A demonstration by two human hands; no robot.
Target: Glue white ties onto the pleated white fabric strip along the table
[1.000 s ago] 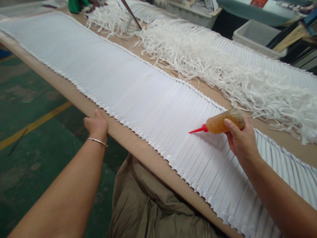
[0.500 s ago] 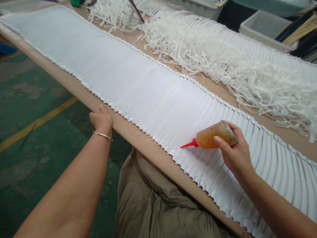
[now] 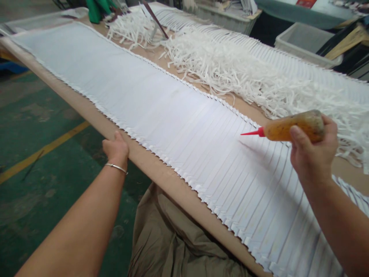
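Observation:
My right hand (image 3: 315, 152) is closed round a squeeze bottle (image 3: 294, 126) of amber liquid, probably glue, tilted with its red nozzle (image 3: 252, 132) pointing left. The nozzle tip is just above a long row of overlapping white sheets (image 3: 178, 127), fanned out in narrow steps. My left hand (image 3: 115, 148), a silver bangle on its wrist, grips the near edge of the brown table (image 3: 144, 163); its fingers are partly hidden below the edge.
A heap of thin white paper strips (image 3: 230, 69) lies behind the sheets, with a second fanned row (image 3: 302, 57) beyond it. A dark stick (image 3: 155, 19) leans there. Plastic bins (image 3: 305, 42) stand at the back right. Green floor (image 3: 52, 154) shows at left.
My right hand has carried the bottle away from me and to the right, from the sheets' near side towards the far side. My left hand stays at the table edge.

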